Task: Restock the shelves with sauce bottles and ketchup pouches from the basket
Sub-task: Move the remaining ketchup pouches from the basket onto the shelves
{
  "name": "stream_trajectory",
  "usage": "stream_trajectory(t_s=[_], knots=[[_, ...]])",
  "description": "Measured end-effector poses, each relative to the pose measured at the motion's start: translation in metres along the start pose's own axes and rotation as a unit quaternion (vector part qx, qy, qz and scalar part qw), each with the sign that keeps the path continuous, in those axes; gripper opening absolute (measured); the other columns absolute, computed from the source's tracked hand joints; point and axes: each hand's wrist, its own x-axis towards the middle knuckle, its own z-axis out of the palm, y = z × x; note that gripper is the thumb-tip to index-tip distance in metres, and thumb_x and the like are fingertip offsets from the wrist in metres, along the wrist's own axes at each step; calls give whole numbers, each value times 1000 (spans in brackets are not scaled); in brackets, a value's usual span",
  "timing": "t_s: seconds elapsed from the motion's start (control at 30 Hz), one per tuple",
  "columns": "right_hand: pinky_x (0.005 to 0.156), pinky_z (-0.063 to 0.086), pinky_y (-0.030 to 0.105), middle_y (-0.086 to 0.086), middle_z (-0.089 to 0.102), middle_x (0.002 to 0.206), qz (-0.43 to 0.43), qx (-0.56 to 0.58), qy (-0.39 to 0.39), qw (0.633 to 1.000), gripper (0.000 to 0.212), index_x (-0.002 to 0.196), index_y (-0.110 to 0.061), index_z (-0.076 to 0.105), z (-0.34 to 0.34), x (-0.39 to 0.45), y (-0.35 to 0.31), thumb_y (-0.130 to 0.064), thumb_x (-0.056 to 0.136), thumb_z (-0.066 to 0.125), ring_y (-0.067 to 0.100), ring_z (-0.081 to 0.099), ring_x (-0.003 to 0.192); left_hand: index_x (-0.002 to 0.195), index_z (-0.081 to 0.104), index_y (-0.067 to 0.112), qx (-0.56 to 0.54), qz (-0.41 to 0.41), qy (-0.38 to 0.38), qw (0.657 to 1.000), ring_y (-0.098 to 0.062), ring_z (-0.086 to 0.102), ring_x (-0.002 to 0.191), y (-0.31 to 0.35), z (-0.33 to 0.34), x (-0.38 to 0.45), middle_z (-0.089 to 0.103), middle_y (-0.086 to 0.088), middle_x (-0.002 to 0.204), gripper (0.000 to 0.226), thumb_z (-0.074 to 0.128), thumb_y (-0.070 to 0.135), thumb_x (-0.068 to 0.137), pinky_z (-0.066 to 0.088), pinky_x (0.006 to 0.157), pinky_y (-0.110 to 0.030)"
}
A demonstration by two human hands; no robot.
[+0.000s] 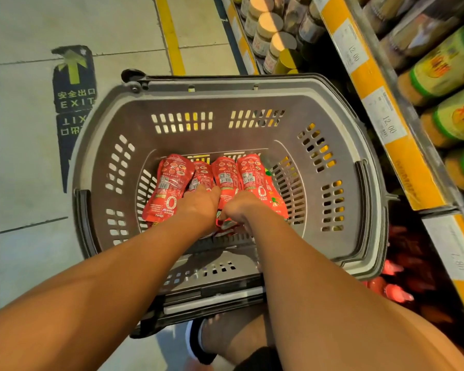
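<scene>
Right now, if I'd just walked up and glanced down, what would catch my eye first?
The bright red ketchup pouches lying in a row at the bottom of the grey basket on the floor. Both bare arms reach in: the left hand and right hand are down among the pouches, though their fingers are hidden. To the right, yellow-edged shelves carry price tags and green-labelled jars.

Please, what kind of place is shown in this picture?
Most likely a supermarket aisle: shelf edges carry price tags, jars stand in rows, and a grey shopping basket of red ketchup pouches sits on the tiled floor.
</scene>
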Motion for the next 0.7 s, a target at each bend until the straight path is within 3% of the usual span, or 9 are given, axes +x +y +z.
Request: stream_trajectory(t_s=[0.07,0.13,0.2,0.27,0.37,0.53,0.63,0.7], knots=[[88,57,39,15,67,110,-8,21,50,998,23,111,-4,64,2,3,1,-4,89,71,33,66,103,149,31,26,-21,1,19,1000,-39,56,122,1,0,1,50,-14,138,88,86,30,80,55,96,-48],[80,52,37,14,64,106,-30,10,115,993,16,107,-6,64,5,4,1,-4,91,65,31,62,97,149,32,25,-28,0,35,999,-38,57,121,2,0,2,52,-14,136,86,85,28,81,56,95,-48],[86,54,39,14,66,111,-44,-18,158,986,20,110,-3,65,7,3,-2,-4,90,65,32,63,103,150,32,25,-28,-3,46,999,-37,57,122,1,-1,2,53,-13,136,85,83,24,82,56,94,-46],[92,55,42,14,67,117,-53,-46,178,981,28,118,-5,66,10,2,-4,-4,89,67,34,64,110,150,33,24,-32,-3,56,998,-37,57,122,0,-2,2,53,-13,135,85,83,20,82,55,92,-45],[91,57,43,14,68,114,-59,-78,194,976,25,115,-8,68,12,1,-7,-6,91,68,34,66,106,151,34,24,-30,1,58,998,-38,58,122,-3,-3,3,54,-13,135,86,84,18,81,56,93,-45],[81,55,41,13,70,105,-80,-117,216,966,20,107,-9,71,10,-4,-10,-2,89,68,34,68,99,142,42,21,-54,7,64,996,-39,59,118,-7,-7,2,56,-12,129,77,83,11,78,55,94,-45],[70,52,39,14,70,99,-112,-129,239,956,18,98,-9,71,7,-8,-12,3,86,66,33,67,92,131,49,20,-65,16,111,992,-37,62,111,-8,-11,-2,60,-12,120,67,82,6,74,55,89,-44],[65,44,36,13,70,95,-133,-131,257,948,16,94,-10,69,5,-13,-13,3,87,63,31,65,86,119,52,20,-88,26,162,982,-35,64,104,-10,-13,-4,64,-10,112,48,76,5,80,55,82,-45]])
